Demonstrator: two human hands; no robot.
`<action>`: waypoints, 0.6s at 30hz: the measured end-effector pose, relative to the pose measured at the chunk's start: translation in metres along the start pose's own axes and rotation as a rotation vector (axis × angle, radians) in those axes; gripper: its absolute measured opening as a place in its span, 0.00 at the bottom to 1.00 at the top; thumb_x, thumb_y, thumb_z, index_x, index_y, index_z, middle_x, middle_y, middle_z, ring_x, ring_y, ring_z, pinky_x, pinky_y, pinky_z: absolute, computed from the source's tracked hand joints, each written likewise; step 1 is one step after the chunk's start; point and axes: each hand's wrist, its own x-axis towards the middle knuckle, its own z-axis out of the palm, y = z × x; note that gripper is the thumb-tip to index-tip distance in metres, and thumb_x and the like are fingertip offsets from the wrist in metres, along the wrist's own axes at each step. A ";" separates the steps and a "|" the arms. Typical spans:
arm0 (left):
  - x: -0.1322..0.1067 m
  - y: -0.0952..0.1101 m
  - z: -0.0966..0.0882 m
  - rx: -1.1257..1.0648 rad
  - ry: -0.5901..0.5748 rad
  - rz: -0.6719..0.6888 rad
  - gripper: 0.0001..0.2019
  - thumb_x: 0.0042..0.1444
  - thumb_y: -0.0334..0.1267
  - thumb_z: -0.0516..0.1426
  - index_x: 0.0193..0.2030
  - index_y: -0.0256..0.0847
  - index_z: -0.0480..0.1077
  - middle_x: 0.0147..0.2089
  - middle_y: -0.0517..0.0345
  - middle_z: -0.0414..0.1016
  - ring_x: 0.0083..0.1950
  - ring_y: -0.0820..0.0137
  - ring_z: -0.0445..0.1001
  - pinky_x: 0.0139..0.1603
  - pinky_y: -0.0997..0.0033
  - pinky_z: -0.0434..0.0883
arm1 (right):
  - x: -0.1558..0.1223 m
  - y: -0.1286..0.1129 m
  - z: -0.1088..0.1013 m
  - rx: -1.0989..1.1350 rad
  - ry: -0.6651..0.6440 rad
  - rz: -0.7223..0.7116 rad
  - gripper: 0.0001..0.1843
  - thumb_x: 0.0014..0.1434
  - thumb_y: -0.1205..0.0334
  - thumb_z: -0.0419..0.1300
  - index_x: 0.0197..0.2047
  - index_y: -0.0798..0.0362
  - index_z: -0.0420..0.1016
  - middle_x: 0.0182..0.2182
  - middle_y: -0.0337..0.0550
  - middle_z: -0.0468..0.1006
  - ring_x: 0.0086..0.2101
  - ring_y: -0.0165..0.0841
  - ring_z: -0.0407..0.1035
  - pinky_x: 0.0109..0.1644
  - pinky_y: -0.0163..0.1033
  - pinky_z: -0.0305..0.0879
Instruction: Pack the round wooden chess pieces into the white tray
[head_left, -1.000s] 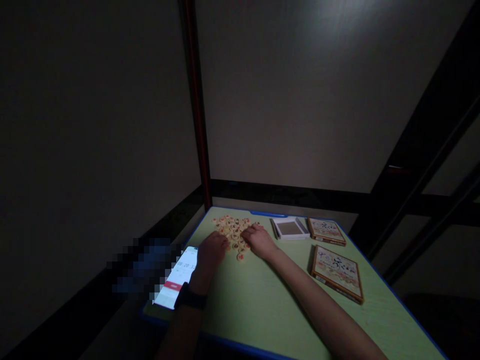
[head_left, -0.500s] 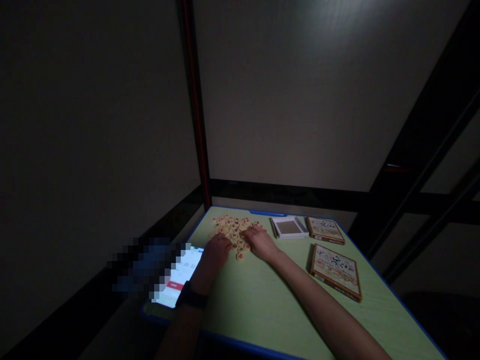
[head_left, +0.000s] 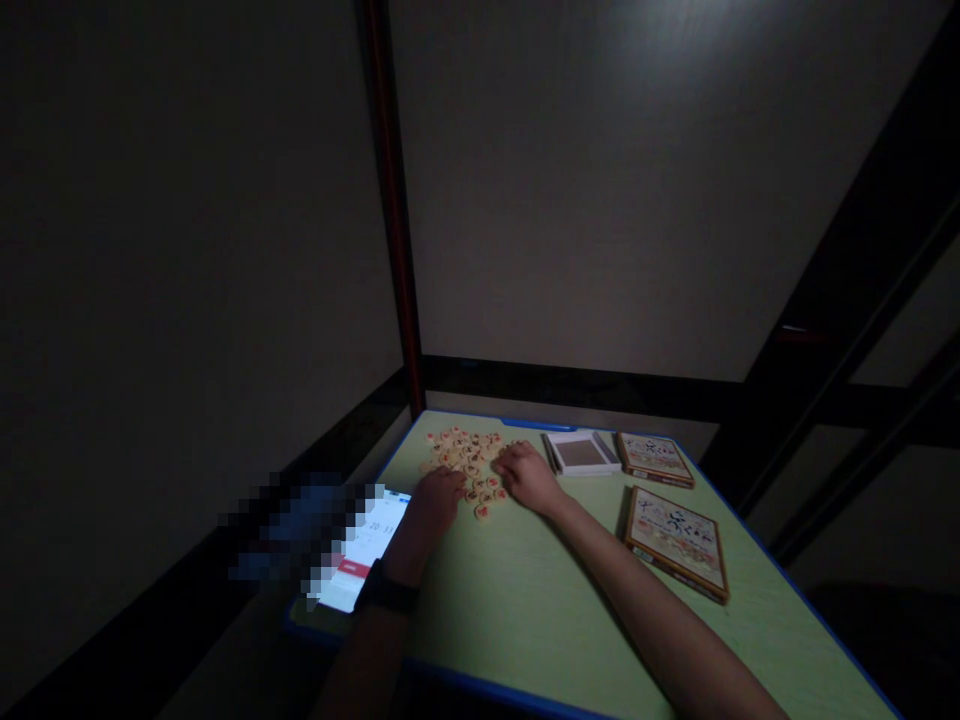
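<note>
A cluster of round wooden Chinese chess pieces [head_left: 470, 450], marked in red and black, lies loose at the far left of the table. My left hand [head_left: 439, 497] rests at the near left side of the cluster, its fingers curled in among the pieces. On the cluster's right side is my right hand [head_left: 529, 477], with fingers bent and drawn together. Whatever is inside either hand is too small and dark to make out. Between the hands, several pieces sit in a small group, a red-marked piece [head_left: 482, 511] nearest me.
A lit phone [head_left: 367, 550] showing a timer lies by my left wrist. An open white box [head_left: 581, 452] stands right of the pieces. Two printed game boxes [head_left: 655, 460], [head_left: 677, 540] lie farther right. The green table [head_left: 517, 610] has a blue edge; walls rise behind and left.
My right hand has shifted slightly right, and its fingers have curled in from lying over the pieces. More pieces show between the hands. My left hand has hardly moved.
</note>
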 end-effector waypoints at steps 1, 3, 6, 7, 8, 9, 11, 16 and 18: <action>0.000 -0.002 0.002 -0.001 0.014 0.004 0.13 0.62 0.30 0.52 0.47 0.39 0.77 0.48 0.48 0.80 0.50 0.65 0.76 0.56 0.64 0.70 | 0.000 0.000 0.000 -0.016 0.007 0.015 0.13 0.66 0.69 0.53 0.38 0.55 0.80 0.39 0.51 0.78 0.44 0.40 0.66 0.51 0.41 0.59; -0.002 -0.005 0.008 -0.016 0.066 0.019 0.13 0.63 0.30 0.52 0.48 0.39 0.77 0.49 0.48 0.80 0.51 0.65 0.76 0.57 0.64 0.71 | 0.001 0.001 -0.001 -0.045 0.005 0.031 0.13 0.66 0.69 0.53 0.42 0.56 0.80 0.43 0.53 0.77 0.46 0.42 0.65 0.50 0.43 0.59; -0.003 -0.008 0.014 -0.059 0.142 0.031 0.16 0.64 0.30 0.51 0.53 0.41 0.75 0.52 0.50 0.80 0.54 0.66 0.76 0.59 0.64 0.70 | 0.001 0.000 0.000 -0.075 -0.027 0.031 0.13 0.66 0.67 0.54 0.41 0.55 0.81 0.44 0.55 0.77 0.46 0.43 0.64 0.50 0.44 0.60; -0.003 -0.008 0.016 -0.069 0.149 0.027 0.16 0.64 0.30 0.50 0.53 0.41 0.75 0.52 0.50 0.80 0.54 0.66 0.76 0.59 0.64 0.71 | 0.002 -0.001 0.000 -0.083 -0.037 0.033 0.13 0.67 0.66 0.54 0.40 0.55 0.81 0.43 0.55 0.77 0.46 0.44 0.64 0.50 0.44 0.60; -0.002 -0.008 0.017 -0.073 0.146 0.021 0.16 0.64 0.30 0.50 0.53 0.40 0.75 0.52 0.50 0.80 0.54 0.66 0.76 0.59 0.64 0.71 | 0.002 -0.002 0.000 -0.089 -0.045 0.037 0.13 0.67 0.66 0.54 0.40 0.54 0.81 0.43 0.55 0.77 0.46 0.44 0.65 0.50 0.44 0.60; -0.002 -0.007 0.018 -0.070 0.138 0.015 0.16 0.64 0.30 0.50 0.53 0.40 0.76 0.51 0.50 0.81 0.53 0.65 0.77 0.58 0.64 0.71 | 0.002 -0.003 0.000 -0.095 -0.051 0.040 0.13 0.67 0.65 0.54 0.40 0.54 0.81 0.43 0.55 0.77 0.46 0.44 0.65 0.50 0.45 0.60; -0.001 -0.006 0.019 -0.046 0.129 0.011 0.15 0.64 0.30 0.50 0.51 0.39 0.76 0.50 0.49 0.81 0.52 0.65 0.77 0.58 0.63 0.70 | 0.002 -0.005 -0.001 -0.099 -0.063 0.041 0.12 0.66 0.64 0.55 0.40 0.54 0.81 0.44 0.55 0.77 0.47 0.44 0.66 0.51 0.44 0.60; 0.000 -0.004 0.012 0.034 0.116 0.070 0.14 0.64 0.30 0.51 0.48 0.42 0.78 0.48 0.52 0.80 0.52 0.65 0.74 0.60 0.62 0.67 | 0.005 -0.008 -0.003 -0.084 -0.107 0.011 0.10 0.64 0.67 0.56 0.37 0.55 0.80 0.39 0.52 0.79 0.44 0.40 0.70 0.53 0.41 0.60; 0.000 -0.002 0.007 0.070 0.099 0.046 0.13 0.64 0.30 0.52 0.45 0.42 0.79 0.45 0.52 0.80 0.50 0.64 0.74 0.58 0.61 0.67 | 0.005 -0.009 -0.003 -0.077 -0.121 -0.003 0.10 0.63 0.69 0.56 0.37 0.55 0.80 0.38 0.52 0.80 0.43 0.40 0.72 0.52 0.40 0.61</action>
